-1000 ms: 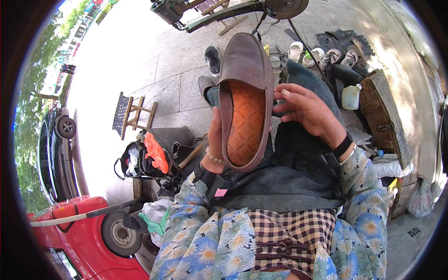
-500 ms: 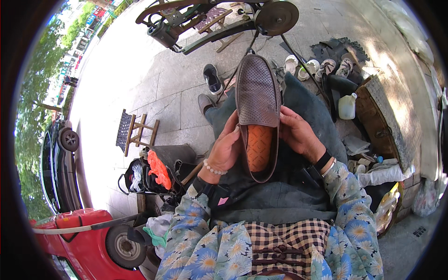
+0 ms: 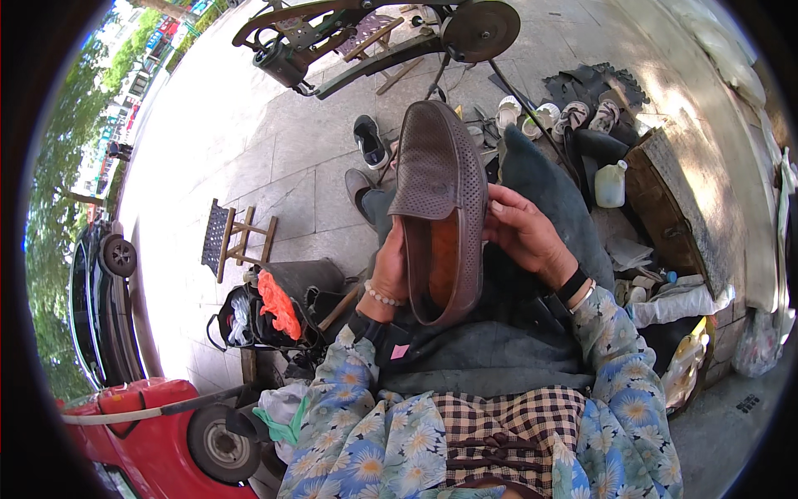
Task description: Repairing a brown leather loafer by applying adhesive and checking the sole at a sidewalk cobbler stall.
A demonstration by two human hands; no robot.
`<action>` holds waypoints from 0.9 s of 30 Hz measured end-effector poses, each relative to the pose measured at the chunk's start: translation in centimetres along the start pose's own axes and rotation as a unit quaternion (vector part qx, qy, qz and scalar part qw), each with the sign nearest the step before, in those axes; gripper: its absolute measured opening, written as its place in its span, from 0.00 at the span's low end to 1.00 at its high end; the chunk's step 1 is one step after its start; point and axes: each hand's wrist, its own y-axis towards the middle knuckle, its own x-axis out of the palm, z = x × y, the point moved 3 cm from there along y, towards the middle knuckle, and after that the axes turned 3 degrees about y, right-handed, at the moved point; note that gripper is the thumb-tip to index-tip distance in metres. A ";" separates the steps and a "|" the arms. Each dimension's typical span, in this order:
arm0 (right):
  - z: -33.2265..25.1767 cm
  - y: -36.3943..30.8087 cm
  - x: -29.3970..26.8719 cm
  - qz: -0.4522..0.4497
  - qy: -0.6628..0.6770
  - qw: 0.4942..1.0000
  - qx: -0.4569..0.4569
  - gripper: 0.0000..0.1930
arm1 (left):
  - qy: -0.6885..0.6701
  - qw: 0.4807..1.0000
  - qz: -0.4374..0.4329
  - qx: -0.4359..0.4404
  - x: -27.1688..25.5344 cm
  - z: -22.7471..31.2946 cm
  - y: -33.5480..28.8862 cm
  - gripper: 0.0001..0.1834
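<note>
A brown perforated loafer (image 3: 440, 179) is held up over my lap, its toe pointing away from me. Its orange-brown insole (image 3: 443, 258) shows through the opening, partly in shade. My left hand (image 3: 391, 270), with a beaded bracelet at the wrist, grips the shoe's left side; most of its fingers are hidden behind the shoe. On the opposite side my right hand (image 3: 528, 229) pinches the edge with thumb and fingers, a black band at its wrist. Dark cloth (image 3: 490, 358) covers my lap beneath the shoe.
Ahead stands a dark metal machine with a wheel (image 3: 480, 32). Several shoes (image 3: 573, 116) lie beyond my knees, near a white jug (image 3: 611, 184) and a wooden box (image 3: 677, 216). On the left are a folding stool (image 3: 241, 237), a bag with orange plastic (image 3: 278, 304) and a red vehicle (image 3: 158, 424).
The loafer has turned so that its right outer side now shows, with its toe tilted slightly left. My left hand has slid lower and farther behind it.
</note>
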 end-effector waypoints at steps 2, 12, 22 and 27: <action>-0.2 -0.2 0.4 -0.028 -0.051 0.998 -0.019 0.22 | -0.007 1.000 0.009 -0.010 -0.3 -0.2 0.3 0.31; 0.0 0.0 0.6 -0.031 -0.093 0.995 -0.037 0.21 | 0.008 0.999 -0.011 -0.032 1.2 0.7 0.1 0.34; 0.0 0.2 0.6 0.010 -0.108 0.992 -0.062 0.17 | 0.052 0.993 0.086 -0.060 2.7 1.1 0.4 0.33; 0.0 0.1 0.7 0.016 -0.113 0.992 -0.054 0.16 | 0.028 0.999 -0.004 -0.030 5.5 1.6 0.3 0.34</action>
